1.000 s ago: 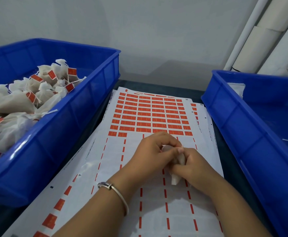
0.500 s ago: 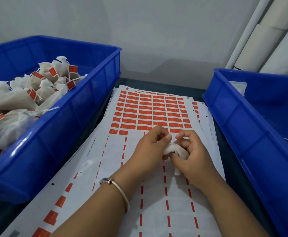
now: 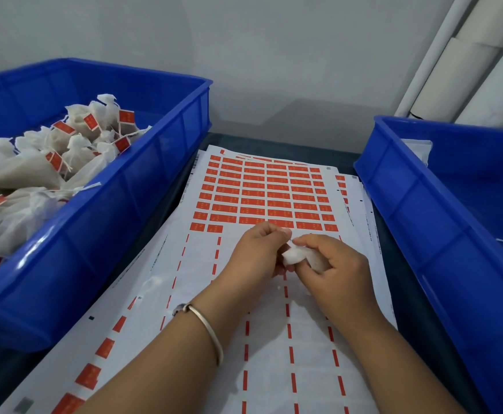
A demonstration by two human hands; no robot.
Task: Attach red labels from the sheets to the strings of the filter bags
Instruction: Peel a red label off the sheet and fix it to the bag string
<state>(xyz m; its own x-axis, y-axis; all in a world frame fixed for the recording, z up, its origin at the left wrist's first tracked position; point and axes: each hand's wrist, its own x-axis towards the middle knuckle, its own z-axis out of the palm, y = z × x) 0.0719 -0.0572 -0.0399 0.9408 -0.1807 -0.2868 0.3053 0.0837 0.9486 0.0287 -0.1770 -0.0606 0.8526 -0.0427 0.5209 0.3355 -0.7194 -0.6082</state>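
On the worktop, left to right, you have:

Left crate [image 3: 142, 186]: blue, along the left edge, piled with white filter bags [image 3: 35, 174] whose strings carry red tags.

Label sheets [image 3: 160, 282]: a stack lying down the middle between the two crates. The top sheet's far half holds full rows of red labels [image 3: 262, 192]; the near half is peeled, with only thin red strips left.

Left hand [image 3: 253, 255]: yours, with a silver bangle [image 3: 205, 327] on the wrist, fingers curled, fingertips pinching at the top of the small filter bag. Whether a label sits between them you cannot tell.

Small filter bag [image 3: 299, 255]: white, held above the middle of the top sheet, between your two hands.

Right hand [image 3: 334, 264]: fingers curled round the bag, gripping it.

Right crate [image 3: 417, 222]: blue, along the right edge, with a thin white string lying inside.
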